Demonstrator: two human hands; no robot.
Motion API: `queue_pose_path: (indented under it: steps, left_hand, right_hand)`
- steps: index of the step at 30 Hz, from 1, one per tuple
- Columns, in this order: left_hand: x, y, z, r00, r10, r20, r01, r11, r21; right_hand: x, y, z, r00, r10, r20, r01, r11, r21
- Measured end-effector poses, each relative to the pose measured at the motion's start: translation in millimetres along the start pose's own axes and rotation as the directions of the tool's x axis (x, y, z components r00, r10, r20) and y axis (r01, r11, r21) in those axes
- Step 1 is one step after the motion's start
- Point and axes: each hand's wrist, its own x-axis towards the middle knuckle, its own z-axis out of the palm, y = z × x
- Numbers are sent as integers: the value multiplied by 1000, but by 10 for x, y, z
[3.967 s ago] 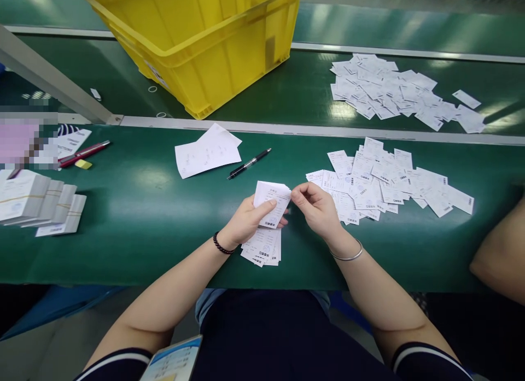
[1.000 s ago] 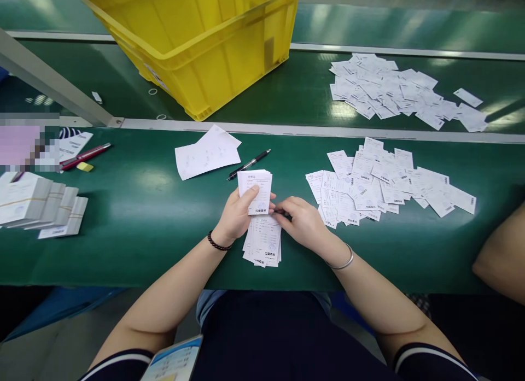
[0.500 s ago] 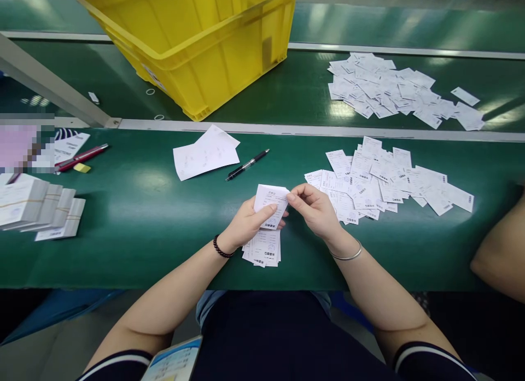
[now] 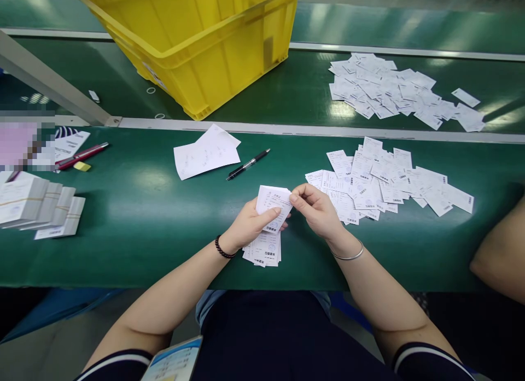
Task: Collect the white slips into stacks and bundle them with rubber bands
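My left hand (image 4: 250, 223) grips a small stack of white printed slips (image 4: 274, 205) just above the green table, thumb across its face. My right hand (image 4: 316, 209) pinches the top right corner of that stack with thumb and forefinger. Directly below the held stack, a loose pile of the same slips (image 4: 264, 248) lies on the table near the front edge. To the right of my right hand spreads a scattered heap of slips (image 4: 385, 181).
A black pen (image 4: 248, 164) and a white sheet (image 4: 206, 152) lie ahead. A yellow crate (image 4: 205, 36) stands on the far belt, with more scattered slips (image 4: 394, 91) at its right. Banded slip bundles (image 4: 36, 203) and a red pen (image 4: 82, 154) sit left. Another person's arm (image 4: 498, 255) shows at right.
One second ago my right hand rested on the table pile while my left held the stack higher. Now the right hand is raised and pinches the stack's corner.
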Motion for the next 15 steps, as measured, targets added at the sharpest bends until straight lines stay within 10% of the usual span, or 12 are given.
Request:
queue_pose_path:
  steps: [15]
  left_hand:
    - [-14,44,45,998,-55,-31,56,998,40]
  right_hand:
    - [21,19,6,999,21,-41,-22,1000,-9]
